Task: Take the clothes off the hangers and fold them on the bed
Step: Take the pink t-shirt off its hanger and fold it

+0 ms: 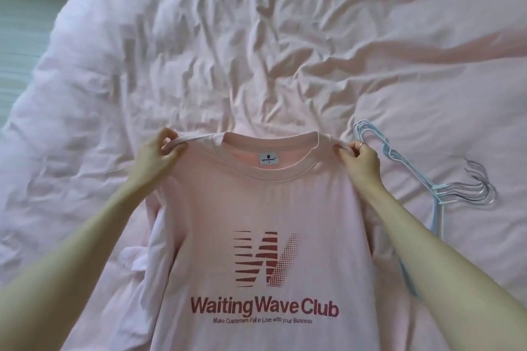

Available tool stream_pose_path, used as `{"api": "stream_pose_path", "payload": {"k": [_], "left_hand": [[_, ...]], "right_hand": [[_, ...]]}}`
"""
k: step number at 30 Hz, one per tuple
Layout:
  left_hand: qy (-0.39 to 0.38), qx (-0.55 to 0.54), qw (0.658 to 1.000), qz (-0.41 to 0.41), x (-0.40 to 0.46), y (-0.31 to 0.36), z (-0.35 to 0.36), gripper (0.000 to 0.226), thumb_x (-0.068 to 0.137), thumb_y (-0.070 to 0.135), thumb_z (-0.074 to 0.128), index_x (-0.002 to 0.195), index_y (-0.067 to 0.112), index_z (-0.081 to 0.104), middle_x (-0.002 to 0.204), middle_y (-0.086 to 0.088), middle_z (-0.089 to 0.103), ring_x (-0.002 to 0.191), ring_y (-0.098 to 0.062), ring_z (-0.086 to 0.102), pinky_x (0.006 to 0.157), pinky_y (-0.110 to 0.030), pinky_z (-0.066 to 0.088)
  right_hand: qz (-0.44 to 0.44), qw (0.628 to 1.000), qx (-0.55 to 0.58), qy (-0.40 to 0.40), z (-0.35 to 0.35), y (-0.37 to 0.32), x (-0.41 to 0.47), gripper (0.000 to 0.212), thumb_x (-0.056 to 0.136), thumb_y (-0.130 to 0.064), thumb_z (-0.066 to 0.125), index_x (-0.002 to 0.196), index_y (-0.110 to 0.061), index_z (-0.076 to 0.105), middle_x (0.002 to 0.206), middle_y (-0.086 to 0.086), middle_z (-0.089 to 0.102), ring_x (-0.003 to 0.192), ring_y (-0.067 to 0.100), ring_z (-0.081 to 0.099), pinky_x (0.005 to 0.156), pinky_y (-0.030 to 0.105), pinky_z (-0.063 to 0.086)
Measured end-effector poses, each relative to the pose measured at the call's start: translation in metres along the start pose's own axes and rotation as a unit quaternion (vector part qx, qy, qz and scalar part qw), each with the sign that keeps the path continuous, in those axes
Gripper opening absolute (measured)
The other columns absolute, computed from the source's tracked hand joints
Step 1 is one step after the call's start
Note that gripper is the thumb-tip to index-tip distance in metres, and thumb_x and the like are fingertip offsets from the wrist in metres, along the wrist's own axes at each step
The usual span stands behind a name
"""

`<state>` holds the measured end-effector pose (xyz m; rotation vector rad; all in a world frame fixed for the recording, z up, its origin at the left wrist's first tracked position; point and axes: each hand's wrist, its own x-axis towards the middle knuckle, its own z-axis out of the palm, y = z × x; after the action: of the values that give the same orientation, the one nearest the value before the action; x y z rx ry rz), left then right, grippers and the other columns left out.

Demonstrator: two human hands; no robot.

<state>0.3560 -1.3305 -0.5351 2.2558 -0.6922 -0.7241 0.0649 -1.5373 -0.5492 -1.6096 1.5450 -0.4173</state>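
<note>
Pinching the shoulder seams, the left hand [152, 152] at 10 o'clock and the right hand [360, 158] at 2 o'clock hold a pink T-shirt [256, 271] above the bed [256, 51]. Its hem is cut off at 6 o'clock and its sleeves droop hidden; it reads "Waiting Wave Club". Pale blue hangers [427, 182] lie at 3 o'clock.

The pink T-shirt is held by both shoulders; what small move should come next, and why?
Probably lower the pink T-shirt flat onto the bed. The left hand and right hand pinch its shoulders, it is off the hangers, and it is not yet folded.
</note>
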Motion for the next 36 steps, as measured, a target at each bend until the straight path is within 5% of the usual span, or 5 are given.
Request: {"api": "stream_pose_path", "payload": {"k": [6, 14, 22, 27, 36], "left_hand": [[0.056, 0.081, 0.993, -0.068, 0.049, -0.03, 0.06, 0.021, 0.089, 0.025, 0.057, 0.106, 0.013, 0.057, 0.113, -0.015, 0.061, 0.106, -0.033, 0.053, 0.081, -0.035, 0.038], [0.067, 0.208, 0.972, -0.088, 0.071, -0.064, 0.092, 0.028, 0.087, 0.039, 0.055, 0.102, 0.016, 0.059, 0.108, -0.021, 0.064, 0.105, -0.039, 0.055, 0.079, -0.041, 0.042], [0.05, 0.079, 0.992, -0.087, 0.039, -0.085, 0.063, 0.039, 0.092, 0.051, 0.046, 0.103, 0.014, 0.055, 0.098, -0.005, 0.059, 0.103, -0.029, 0.057, 0.084, -0.038, 0.041], [0.04, 0.06, 0.99, -0.117, -0.011, -0.123, 0.041, 0.032, 0.1, 0.037, 0.036, 0.096, 0.011, 0.053, 0.098, -0.013, 0.059, 0.096, -0.027, 0.054, 0.075, -0.031, 0.033], [-0.066, 0.238, 0.965, -0.083, -0.093, -0.186, -0.002, 0.039, 0.093, 0.052, 0.038, 0.096, 0.018, 0.057, 0.094, -0.007, 0.067, 0.094, -0.031, 0.06, 0.075, -0.037, 0.044]], "right_hand": [[-0.007, 0.991, -0.116, 0.07, 0.058, 0.046, 0.036, 0.021, 0.092, -0.028, 0.057, 0.085, -0.01, 0.049, 0.091, 0.014, 0.063, 0.086, 0.034, 0.053, 0.068, 0.033, 0.026], [-0.068, 0.931, -0.346, 0.09, 0.087, 0.083, 0.058, 0.045, 0.095, -0.041, 0.046, 0.1, 0.001, 0.06, 0.105, 0.024, 0.063, 0.104, 0.038, 0.055, 0.085, 0.042, 0.037], [-0.232, 0.894, -0.367, 0.113, 0.092, 0.075, 0.022, 0.049, 0.087, -0.036, 0.053, 0.125, -0.005, 0.053, 0.13, 0.02, 0.052, 0.119, 0.036, 0.047, 0.097, 0.05, 0.033], [-0.381, 0.876, -0.295, -0.008, 0.144, 0.078, -0.077, 0.051, 0.092, -0.038, 0.04, 0.137, -0.016, 0.037, 0.144, 0.015, 0.043, 0.134, 0.028, 0.031, 0.108, 0.056, 0.016], [-0.281, 0.857, -0.407, -0.14, 0.215, 0.091, -0.209, 0.063, 0.09, -0.052, 0.024, 0.146, -0.023, 0.027, 0.154, 0.008, 0.026, 0.144, 0.025, 0.014, 0.108, 0.059, 0.004]]}}
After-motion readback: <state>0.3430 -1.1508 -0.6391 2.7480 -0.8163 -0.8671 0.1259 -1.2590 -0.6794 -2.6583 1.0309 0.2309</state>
